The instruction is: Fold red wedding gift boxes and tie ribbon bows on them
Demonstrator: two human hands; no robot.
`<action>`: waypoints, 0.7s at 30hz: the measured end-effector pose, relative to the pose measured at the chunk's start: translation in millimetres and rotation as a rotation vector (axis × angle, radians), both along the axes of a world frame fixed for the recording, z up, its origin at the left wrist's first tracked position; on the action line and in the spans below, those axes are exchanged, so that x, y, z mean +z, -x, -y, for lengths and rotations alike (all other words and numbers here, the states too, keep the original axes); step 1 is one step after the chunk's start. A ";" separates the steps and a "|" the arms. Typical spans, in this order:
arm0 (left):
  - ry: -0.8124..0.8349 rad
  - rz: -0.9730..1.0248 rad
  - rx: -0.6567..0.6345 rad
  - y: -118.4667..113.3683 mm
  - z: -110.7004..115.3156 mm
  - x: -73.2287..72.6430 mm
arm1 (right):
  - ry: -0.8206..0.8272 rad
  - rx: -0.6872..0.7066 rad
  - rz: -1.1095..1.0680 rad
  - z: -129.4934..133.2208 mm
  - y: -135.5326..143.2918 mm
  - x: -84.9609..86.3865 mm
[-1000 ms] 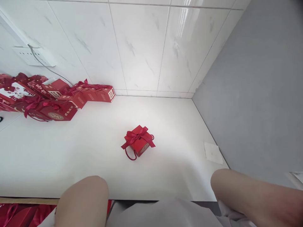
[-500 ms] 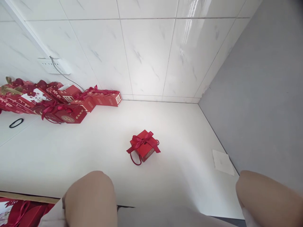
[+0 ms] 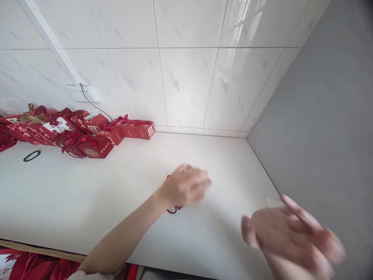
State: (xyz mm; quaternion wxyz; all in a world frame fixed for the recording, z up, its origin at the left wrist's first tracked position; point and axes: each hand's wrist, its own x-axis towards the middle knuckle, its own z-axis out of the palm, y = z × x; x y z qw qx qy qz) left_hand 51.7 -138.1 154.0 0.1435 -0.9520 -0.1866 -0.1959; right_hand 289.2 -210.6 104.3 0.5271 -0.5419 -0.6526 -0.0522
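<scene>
Tan-rimmed carton (image 3: pixel 58 254) holds ribboned boxes (image 3: pixel 42 271); blurred left hand (image 3: pixel 188 185) mostly hides corded red box (image 3: pixel 180 207), grip unclear; right hand (image 3: pixel 291 231) fingers apart.

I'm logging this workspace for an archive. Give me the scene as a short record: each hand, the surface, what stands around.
left hand: blurred, over a red item and hiding most of it; contact cannot be told
right hand: palm showing, fingers apart, nothing seen in it
surface: white counter
near right hand: white sheet, partly hidden behind it
picture's left: red boxes along the tiled wall; black loop on the counter
wall: socket panel with a grey cable
</scene>
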 end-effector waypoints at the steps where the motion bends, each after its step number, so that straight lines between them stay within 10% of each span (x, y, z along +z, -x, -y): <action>1: 0.189 0.187 0.042 9.0 -9.8 5.5 | -0.057 0.021 -0.024 0.4 5.2 -3.3; 3: 0.562 0.323 0.142 29.4 -25.3 12.0 | -0.108 0.132 -0.099 5.2 20.5 -7.7; 8: 1.161 0.334 0.171 68.0 -44.6 -10.7 | 0.606 0.670 -0.278 25.2 74.5 -6.0; 13: 1.305 0.485 0.161 82.0 -44.1 -46.7 | 1.081 1.037 -0.524 35.2 124.7 -20.7; 21: 1.397 0.676 0.220 91.5 -41.9 -69.4 | 1.043 1.030 -0.854 27.7 164.5 -50.6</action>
